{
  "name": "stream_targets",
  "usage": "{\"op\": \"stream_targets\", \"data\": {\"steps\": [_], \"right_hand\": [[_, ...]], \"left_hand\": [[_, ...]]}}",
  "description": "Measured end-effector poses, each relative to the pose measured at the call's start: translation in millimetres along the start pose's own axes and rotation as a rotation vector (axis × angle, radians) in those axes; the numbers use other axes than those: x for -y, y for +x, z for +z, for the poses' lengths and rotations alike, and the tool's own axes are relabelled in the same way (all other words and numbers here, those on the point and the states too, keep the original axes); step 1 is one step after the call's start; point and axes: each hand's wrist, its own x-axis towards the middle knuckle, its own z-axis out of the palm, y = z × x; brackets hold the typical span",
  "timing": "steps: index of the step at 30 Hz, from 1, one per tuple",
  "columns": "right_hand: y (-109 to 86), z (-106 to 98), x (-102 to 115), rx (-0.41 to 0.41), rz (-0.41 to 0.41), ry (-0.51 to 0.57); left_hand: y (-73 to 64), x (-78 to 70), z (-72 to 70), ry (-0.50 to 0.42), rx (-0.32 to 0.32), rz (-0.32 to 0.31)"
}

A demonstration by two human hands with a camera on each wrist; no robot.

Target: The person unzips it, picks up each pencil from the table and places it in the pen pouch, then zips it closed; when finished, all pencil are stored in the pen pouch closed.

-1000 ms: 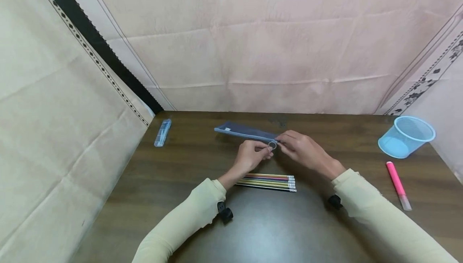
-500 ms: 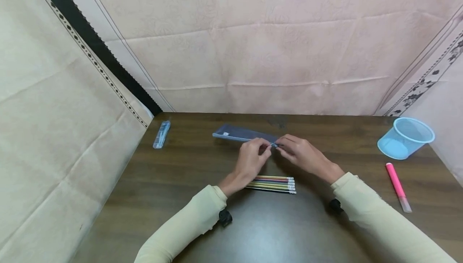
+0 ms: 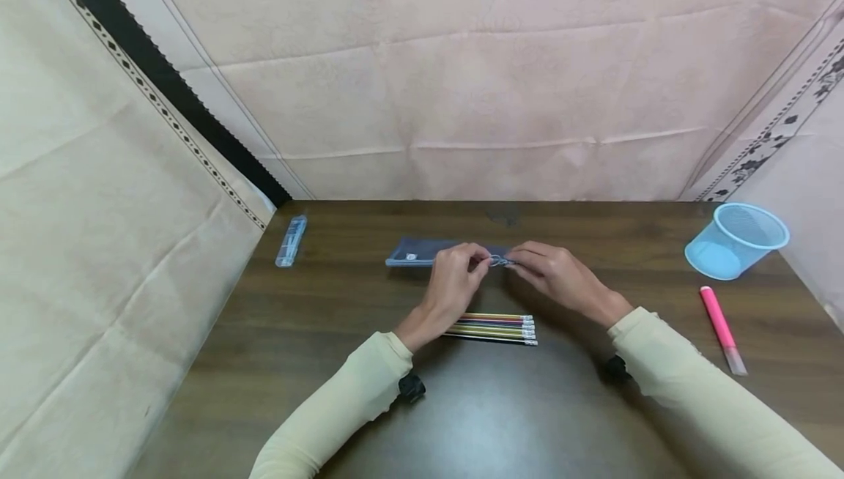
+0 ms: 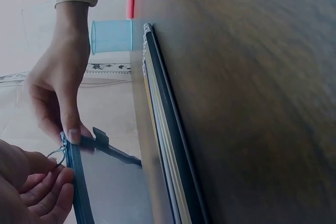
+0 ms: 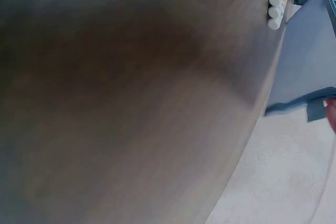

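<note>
Between the hands is a translucent blue zip pouch [image 3: 410, 253], its zipper edge toward the person. My left hand [image 3: 453, 280] pinches the round ring [image 4: 61, 157] of the zipper pull between thumb and fingers. At the pouch's right end, my right hand [image 3: 560, 278] grips the corner by the zip, thumb on the near side. The left wrist view shows the pouch hanging below the fingers, with a small tab [image 4: 101, 136] at its end. Only a fingertip of the right hand shows in the right wrist view, beside the pouch [image 5: 307, 59].
A row of several pencils [image 3: 501, 328] lies just in front of the pouch, partly behind the left wrist. A clear blue flat case [image 3: 291, 242] lies at the far left. To the right are a light blue mesh cup [image 3: 719, 252] and a pink marker [image 3: 719, 321].
The pouch has turned from slanting to nearly level with the table's back edge. The left hand has shifted slightly and now pulls at the ring, while the right hand stays at the pouch's end.
</note>
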Motion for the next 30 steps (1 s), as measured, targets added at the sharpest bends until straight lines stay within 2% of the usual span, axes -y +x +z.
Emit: {"op": "stream_targets", "data": {"steps": [13,20,30], "right_hand": [[-1.8,0,-2,0.011,-0.043,-0.002],[-4.0,-4,-2,-0.002,-0.013,-0.017],[-12.8,-13,-11,-0.007,0.035,-0.027]], "left_hand": [[-3.5,7.6,-1.9,-0.023,0.025,-0.043],[-3.8,17.2,-6.4,-0.046,-0.024,-0.066],[-2.7,34.2,-25.9,-0.036,-0.078,-0.12]]}}
